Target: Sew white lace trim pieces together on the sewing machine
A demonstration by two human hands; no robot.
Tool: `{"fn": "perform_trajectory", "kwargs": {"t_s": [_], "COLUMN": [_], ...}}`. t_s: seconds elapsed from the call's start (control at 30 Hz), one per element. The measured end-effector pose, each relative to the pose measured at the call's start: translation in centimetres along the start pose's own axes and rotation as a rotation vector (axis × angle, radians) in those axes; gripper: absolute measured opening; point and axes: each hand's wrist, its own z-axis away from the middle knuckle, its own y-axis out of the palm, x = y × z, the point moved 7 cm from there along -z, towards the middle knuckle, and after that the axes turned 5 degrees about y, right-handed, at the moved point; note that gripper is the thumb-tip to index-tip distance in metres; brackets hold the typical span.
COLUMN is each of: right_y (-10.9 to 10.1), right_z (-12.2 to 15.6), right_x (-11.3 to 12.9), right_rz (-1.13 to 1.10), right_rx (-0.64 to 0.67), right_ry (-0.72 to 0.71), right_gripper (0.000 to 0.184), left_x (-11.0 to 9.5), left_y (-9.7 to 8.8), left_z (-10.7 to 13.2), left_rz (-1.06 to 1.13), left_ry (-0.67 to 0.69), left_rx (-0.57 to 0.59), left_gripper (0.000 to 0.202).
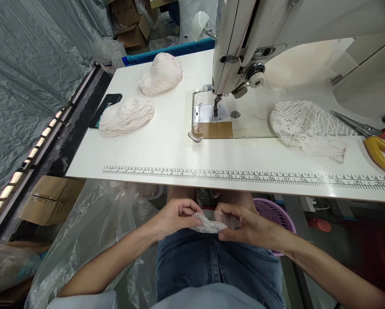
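Fingers of left hand (175, 216) and right hand (244, 225) pinch a lace piece (208, 224) over the lap, below the table's near edge (212, 185); best held taut and flat.

You have one view only, from the camera on your head, looking forward and down. The white sewing table (166, 150) fills the middle ground, the sewing machine (263, 38) looms close at top right (its upper body cut off), and your lap sits nearest, at the bottom edge.
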Motion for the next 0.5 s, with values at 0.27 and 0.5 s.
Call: {"fn": "perform_trajectory", "kwargs": {"t_s": [0.27, 0.5], "right_y": [0.26, -0.14], "right_z": [-0.37, -0.38], "right_x": [-0.50, -0.09], "right_rz": [-0.037, -0.097], "right_rx": [0.045, 0.012], "right_ry": [0.069, 0.041], "right_gripper": [0.035, 0.030], "left_x": [-0.11, -0.34], "left_y": [-0.05, -0.14], "left_z": [-0.10, -0.15], "left_rz": [-0.051, -0.094], "left_ry": [0.006, 0.026], "left_rx": [-0.011, -0.015], "left_gripper": [0.027, 0.020]}}
